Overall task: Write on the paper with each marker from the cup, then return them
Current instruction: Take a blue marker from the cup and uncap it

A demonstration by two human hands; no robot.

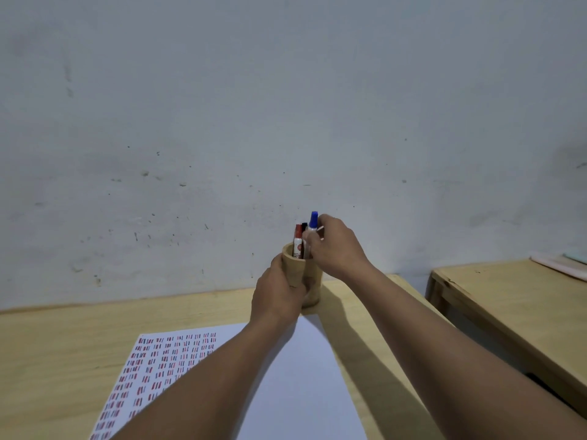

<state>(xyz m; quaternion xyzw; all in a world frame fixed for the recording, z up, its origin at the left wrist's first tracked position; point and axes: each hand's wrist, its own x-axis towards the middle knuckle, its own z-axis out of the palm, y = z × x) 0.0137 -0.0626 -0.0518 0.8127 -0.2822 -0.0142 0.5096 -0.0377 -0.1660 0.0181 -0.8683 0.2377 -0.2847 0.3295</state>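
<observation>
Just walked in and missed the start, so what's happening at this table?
A person is working with markers and paper. The left hand grips the wooden cup at the far edge of the table. The right hand pinches the blue marker, which is raised above the red marker and black marker standing in the cup. The paper in front already has rows of short coloured marks down its left part.

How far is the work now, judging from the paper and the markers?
Done: the paper has many rows of red, blue and dark strokes on its left part. In hand: the left hand holds the cup; the right hand grips the blue marker at the cup. Whether it goes in or out, I cannot tell. The paper's right part is blank.
</observation>
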